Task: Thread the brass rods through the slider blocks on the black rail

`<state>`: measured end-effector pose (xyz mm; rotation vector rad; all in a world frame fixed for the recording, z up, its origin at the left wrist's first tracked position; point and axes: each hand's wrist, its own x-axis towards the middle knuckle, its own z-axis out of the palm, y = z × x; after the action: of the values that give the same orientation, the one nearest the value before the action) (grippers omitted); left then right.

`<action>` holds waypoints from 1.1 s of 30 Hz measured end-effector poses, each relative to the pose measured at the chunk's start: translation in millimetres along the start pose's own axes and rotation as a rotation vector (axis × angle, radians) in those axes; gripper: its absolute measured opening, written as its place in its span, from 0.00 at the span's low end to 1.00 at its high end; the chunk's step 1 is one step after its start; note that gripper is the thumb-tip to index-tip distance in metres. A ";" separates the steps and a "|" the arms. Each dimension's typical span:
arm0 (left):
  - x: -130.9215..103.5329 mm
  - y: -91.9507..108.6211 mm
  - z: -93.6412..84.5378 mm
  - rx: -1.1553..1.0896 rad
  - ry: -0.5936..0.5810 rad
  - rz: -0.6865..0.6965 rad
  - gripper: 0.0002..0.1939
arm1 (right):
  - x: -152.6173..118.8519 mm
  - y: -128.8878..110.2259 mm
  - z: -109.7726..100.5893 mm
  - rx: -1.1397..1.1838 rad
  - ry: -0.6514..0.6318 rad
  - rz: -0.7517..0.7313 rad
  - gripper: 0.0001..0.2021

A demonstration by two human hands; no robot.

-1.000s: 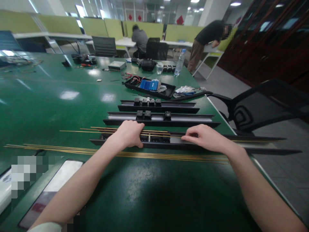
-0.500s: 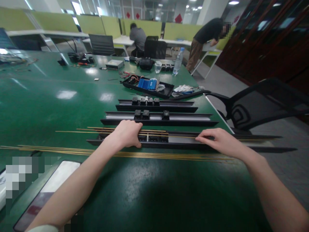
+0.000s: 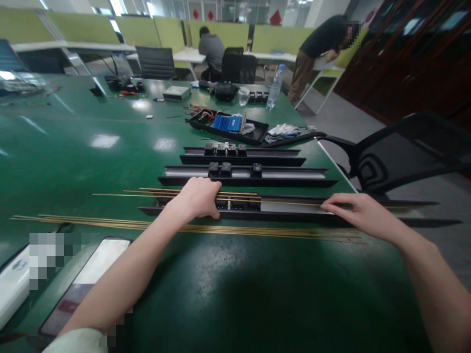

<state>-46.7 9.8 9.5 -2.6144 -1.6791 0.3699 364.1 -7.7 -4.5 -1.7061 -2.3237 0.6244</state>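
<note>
My left hand [image 3: 200, 197] is closed around a long black channel [image 3: 283, 214], its thumb on the near wall and fingers over the far side. Black blocks [image 3: 241, 203] sit inside the channel beside that hand. Several thin brass-coloured rods lie lengthwise over the blocks, partly hidden by my left hand. Farther right, my right hand [image 3: 353, 208] pinches one thin brass rod [image 3: 290, 203] between thumb and fingertips, just above the channel. Closer to me, a loose bundle of similar rods [image 3: 235, 229] lies on the green table [image 3: 228, 294].
Two more black channels [image 3: 294, 182] with blocks lie beyond. Behind them are a black tray [image 3: 259, 132] holding a blue object, gloves [image 3: 283, 131] and a water bottle [image 3: 275, 88]. A phone [image 3: 99, 260] lies at left. A chair [image 3: 412, 152] stands right; two people are farther back.
My right hand has slid rightward along the channel, still pinching at the rod. My left hand keeps its place on the channel. The whole view has shifted slightly.
</note>
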 end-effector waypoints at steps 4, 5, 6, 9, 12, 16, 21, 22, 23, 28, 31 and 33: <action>0.4 2.0 0.3 -0.007 0.010 -0.002 0.30 | -4.1 8.0 0.3 0.017 0.029 0.024 0.15; 0.5 2.7 0.1 -0.009 0.010 -0.003 0.30 | -4.9 9.5 0.1 0.018 0.035 0.033 0.15; 0.6 3.4 -0.1 -0.010 0.010 -0.003 0.30 | -5.7 11.1 -0.2 0.018 0.041 0.042 0.15; 0.5 4.6 -0.6 -0.014 0.005 -0.009 0.31 | -7.8 17.1 -1.9 0.024 0.057 0.060 0.15; 0.3 4.5 -0.2 -0.016 0.004 -0.015 0.31 | -9.8 24.3 -4.3 0.030 0.064 0.074 0.16; 0.2 3.9 0.6 -0.012 0.008 -0.013 0.31 | -9.3 25.1 -7.6 0.001 0.070 0.111 0.18; 0.0 4.1 0.1 -0.010 -0.001 -0.014 0.30 | 6.6 -1.3 -7.3 -0.092 0.117 0.006 0.19; -0.1 4.2 0.1 -0.009 -0.003 -0.014 0.30 | 11.6 -9.6 -5.7 -0.106 0.114 -0.048 0.19; -0.3 4.2 0.1 -0.009 -0.003 -0.014 0.30 | 16.8 -18.6 -3.4 -0.116 0.096 -0.106 0.19; -0.8 4.8 0.2 -0.012 -0.002 -0.019 0.30 | 40.5 -71.0 19.2 -0.183 0.047 -0.379 0.18; -1.0 4.8 0.0 -0.009 0.003 -0.020 0.30 | 50.4 -100.2 35.8 -0.230 0.031 -0.454 0.16; -1.2 4.4 0.0 -0.007 0.005 -0.017 0.30 | 55.2 -114.0 44.5 -0.264 0.041 -0.490 0.16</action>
<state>-43.2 6.9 9.1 -2.6018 -1.7034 0.3572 230.7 6.3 0.9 -1.1358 -2.7410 0.1957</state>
